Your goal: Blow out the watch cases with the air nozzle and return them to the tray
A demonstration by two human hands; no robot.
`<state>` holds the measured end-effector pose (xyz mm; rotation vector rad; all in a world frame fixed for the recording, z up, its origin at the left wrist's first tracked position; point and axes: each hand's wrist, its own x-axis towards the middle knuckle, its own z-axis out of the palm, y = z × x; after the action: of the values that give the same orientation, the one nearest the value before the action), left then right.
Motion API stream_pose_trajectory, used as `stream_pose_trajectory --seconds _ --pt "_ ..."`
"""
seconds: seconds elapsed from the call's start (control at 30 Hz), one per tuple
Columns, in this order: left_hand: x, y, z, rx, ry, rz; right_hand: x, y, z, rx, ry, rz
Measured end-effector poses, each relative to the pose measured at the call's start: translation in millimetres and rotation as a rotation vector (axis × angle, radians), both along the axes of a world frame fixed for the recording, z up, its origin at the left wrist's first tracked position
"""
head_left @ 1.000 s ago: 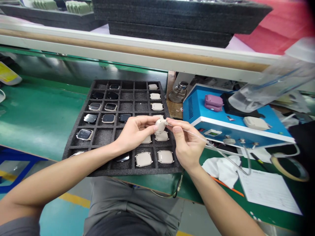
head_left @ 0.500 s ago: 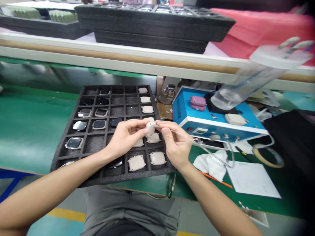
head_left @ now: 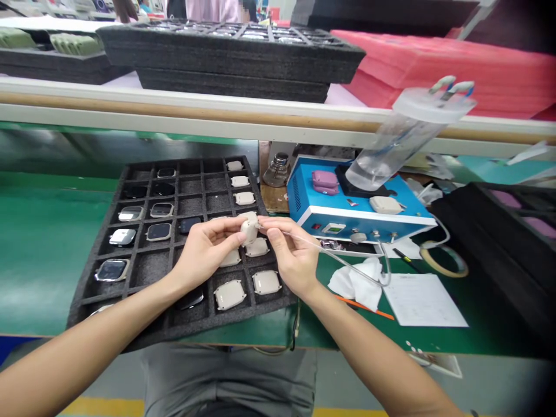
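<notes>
A green counter (head_left: 43, 231) stretches across the room in front of the seated person, with a long shelf (head_left: 174, 113) above its far edge carrying dark foam stacks (head_left: 234, 66) and, toward the right, a red foam stack (head_left: 456, 75). Nearest the person lies a black compartment tray (head_left: 150, 267), set aslant and reaching over the counter's near edge; dark-faced watches (head_left: 158, 231) fill some of its left-hand compartments, and beige cases (head_left: 230, 294) sit along its right side. Beyond the tray's right edge stands a blue box (head_left: 343, 220), with a clear cylinder (head_left: 386, 153) leaning on top, beside purple cases (head_left: 325, 182) and one pale case (head_left: 386, 204). Both hands meet above the tray's right half: the left hand (head_left: 208, 249) pinches the held case (head_left: 249, 230), tilted, between thumb and fingers, while the right hand (head_left: 297, 258) closes its fingertips round a thin clear tube (head_left: 313, 240) at the case's edge; from here I cannot tell whether the tube's tip touches it. A white sheet (head_left: 423, 301) lies near the counter's front edge, right of a crumpled cloth (head_left: 360, 284). Behind them rests a tape roll (head_left: 438, 269), and a small glass bottle (head_left: 278, 169) stands between the tray's far right corner and the box.
</notes>
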<state>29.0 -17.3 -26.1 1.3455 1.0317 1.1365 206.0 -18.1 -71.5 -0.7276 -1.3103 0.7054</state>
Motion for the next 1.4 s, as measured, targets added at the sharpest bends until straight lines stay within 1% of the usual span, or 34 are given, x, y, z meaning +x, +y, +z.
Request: stream_pose_trajectory --seconds 0.3,1.17,1.4 --pt "0.0 -0.4 1.0 0.001 -0.001 -0.012 -0.4 0.4 0.5 0.015 0.011 0.01" --pt "-0.3 -1.2 2.0 0.009 -0.002 -0.014 1.0 -0.4 3.1 0.039 -0.043 -0.022" --pt "0.6 -3.0 0.6 -0.011 -0.013 -0.006 0.7 -1.1 -0.1 -0.013 -0.021 -0.006"
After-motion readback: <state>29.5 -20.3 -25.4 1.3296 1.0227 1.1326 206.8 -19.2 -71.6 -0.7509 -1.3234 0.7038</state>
